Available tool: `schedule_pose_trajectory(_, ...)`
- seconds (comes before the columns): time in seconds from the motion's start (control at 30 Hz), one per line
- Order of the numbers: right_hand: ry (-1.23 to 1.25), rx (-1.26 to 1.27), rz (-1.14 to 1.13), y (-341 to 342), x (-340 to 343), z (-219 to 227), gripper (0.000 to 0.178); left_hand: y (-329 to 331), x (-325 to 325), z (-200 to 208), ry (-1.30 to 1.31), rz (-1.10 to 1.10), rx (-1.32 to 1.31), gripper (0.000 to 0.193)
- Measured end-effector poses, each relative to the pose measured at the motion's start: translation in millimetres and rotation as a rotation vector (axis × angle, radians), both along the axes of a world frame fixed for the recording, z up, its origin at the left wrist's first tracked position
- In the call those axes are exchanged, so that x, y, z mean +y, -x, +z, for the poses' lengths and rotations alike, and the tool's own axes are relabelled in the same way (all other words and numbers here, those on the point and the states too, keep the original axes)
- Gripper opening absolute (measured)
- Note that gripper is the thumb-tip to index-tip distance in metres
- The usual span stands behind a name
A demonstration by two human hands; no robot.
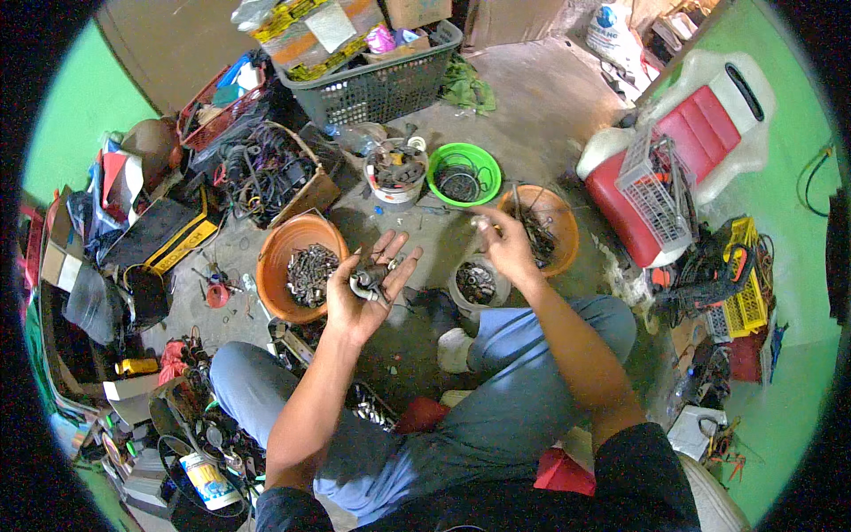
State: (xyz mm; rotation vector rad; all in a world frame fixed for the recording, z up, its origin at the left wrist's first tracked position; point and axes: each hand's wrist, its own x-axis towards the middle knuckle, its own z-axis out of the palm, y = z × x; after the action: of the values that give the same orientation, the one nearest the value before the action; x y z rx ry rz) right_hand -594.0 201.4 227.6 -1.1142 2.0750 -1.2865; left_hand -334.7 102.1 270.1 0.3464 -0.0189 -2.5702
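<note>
My left hand [362,288] is palm up in front of me, its fingers partly spread. Several small metal parts [368,282] lie in that palm, grey and shiny; their exact kind is hard to make out. To the right, my right hand [507,246] is raised over the floor between the grey tub and the orange basin, its thumb and fingers drawn together. Whatever is at its fingertips is too small to name. An orange bowl of small metal pieces [282,308] stands left of my left hand. Below my right hand is a grey tub [503,295] of metal parts.
Farther off stand a green basin [490,152] with wire-like pieces, a white bucket [394,193] of parts and an orange basin [567,232] holding long pieces. A box of cables [306,197], a dark crate [355,97] and a red-white seat [620,208] surround the floor.
</note>
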Motion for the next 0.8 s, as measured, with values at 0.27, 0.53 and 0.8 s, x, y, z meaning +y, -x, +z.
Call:
schedule_pose_trajectory(0.27, -0.086, 0.119, -0.462, 89.5, 46.6, -55.0, 0.023, 26.8, 18.7, -9.6, 0.003, -0.094, -0.077, 0.056)
schedule_pose_trajectory(0.53, -0.098, -0.039, -0.671, 126.2, 67.7, -111.6, 0.025, 35.2, 35.6, -13.3, -0.026, -0.096, -0.088, 0.057)
schedule_pose_trajectory(0.8, -0.039, -0.09, -0.337, 78.5, 26.3, -90.9, 0.024, 13.7, 43.1, -11.0, -0.011, -0.085, -0.005, 0.059)
